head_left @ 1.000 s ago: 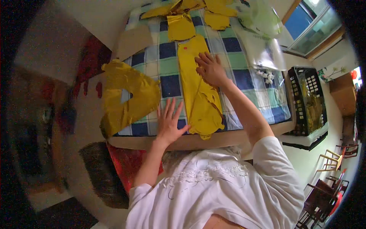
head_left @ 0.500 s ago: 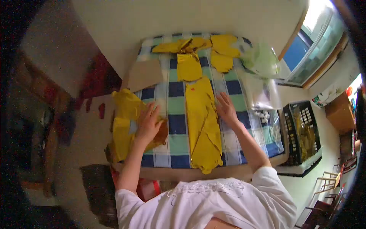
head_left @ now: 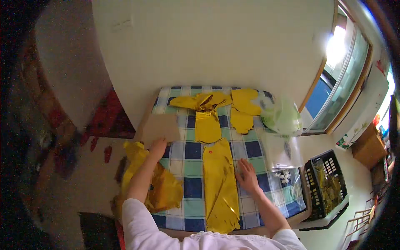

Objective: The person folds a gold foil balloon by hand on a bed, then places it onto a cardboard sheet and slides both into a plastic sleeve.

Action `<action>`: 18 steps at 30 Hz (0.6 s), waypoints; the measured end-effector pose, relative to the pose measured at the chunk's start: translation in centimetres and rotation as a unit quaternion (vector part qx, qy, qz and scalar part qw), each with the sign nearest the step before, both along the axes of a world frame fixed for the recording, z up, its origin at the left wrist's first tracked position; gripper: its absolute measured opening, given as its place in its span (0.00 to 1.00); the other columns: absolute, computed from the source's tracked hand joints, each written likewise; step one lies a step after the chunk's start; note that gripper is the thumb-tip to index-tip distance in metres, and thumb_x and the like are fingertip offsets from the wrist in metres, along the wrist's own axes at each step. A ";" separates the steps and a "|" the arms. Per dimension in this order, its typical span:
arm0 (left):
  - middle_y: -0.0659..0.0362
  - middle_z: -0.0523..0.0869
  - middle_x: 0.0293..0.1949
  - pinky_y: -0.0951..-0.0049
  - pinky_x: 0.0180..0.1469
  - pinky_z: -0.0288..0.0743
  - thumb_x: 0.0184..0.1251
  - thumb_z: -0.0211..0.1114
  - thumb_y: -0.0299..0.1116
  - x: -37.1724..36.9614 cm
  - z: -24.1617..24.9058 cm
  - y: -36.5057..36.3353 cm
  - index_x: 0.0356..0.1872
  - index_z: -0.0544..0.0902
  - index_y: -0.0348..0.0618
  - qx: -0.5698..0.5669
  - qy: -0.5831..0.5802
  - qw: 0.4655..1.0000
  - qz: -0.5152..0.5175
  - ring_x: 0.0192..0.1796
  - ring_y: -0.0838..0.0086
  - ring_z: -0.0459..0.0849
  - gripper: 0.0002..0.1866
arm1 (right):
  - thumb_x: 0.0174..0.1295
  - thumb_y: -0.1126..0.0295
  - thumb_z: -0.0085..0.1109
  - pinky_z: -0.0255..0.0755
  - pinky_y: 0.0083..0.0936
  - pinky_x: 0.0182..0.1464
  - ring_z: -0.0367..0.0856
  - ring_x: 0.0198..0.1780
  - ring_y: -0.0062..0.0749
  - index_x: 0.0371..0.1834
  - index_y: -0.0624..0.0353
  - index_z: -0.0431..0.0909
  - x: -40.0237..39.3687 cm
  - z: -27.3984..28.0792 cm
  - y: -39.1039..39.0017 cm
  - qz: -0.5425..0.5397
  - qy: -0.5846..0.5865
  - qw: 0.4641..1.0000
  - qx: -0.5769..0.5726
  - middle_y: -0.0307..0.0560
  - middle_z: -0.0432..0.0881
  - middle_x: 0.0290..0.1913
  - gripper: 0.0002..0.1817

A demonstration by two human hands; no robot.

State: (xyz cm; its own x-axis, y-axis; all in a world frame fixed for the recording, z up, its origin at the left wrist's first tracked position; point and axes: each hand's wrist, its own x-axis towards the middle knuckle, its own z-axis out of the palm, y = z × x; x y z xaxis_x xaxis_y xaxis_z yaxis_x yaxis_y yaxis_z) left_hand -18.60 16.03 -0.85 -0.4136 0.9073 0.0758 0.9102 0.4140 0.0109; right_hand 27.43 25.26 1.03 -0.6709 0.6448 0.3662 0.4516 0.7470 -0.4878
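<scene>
Just right of the long gold sheet, the right hand lies with its fingers stretched out and parted, holding nothing, over the checked cloth. The long gold sheet itself runs lengthwise on that cloth, a small red spot near its far end and creases toward its near end. To the left of it, the left hand is at the near edge of a tan board; its fingertips are hard to make out, so I cannot tell whether they grip the board. Also left of the long sheet, a crumpled gold sheet lies partly behind the left forearm. Beyond the long sheet's far end are a squarish gold piece and a rumpled gold piece. To the long sheet's right are clear plastic and, farther out, a black crate with gold material inside.
</scene>
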 end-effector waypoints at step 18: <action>0.59 0.83 0.38 0.66 0.45 0.74 0.59 0.65 0.34 24.1 13.1 -9.9 0.42 0.84 0.48 0.352 -0.173 0.897 -0.202 0.41 0.64 0.80 0.10 | 0.66 0.61 0.55 0.71 0.30 0.54 0.77 0.53 0.35 0.68 0.55 0.62 -0.6 1.2 -0.8 -0.021 0.360 0.812 -0.459 0.48 0.78 0.53 0.28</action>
State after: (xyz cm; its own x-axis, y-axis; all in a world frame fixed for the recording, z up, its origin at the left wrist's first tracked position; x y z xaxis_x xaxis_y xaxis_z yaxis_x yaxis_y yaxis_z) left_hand 5.47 6.09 12.23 -0.1715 0.7661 0.6194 0.8759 -0.1692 0.4518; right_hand 26.84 24.43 2.24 -0.4666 0.8845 0.0054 -0.1826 -0.0904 -0.9790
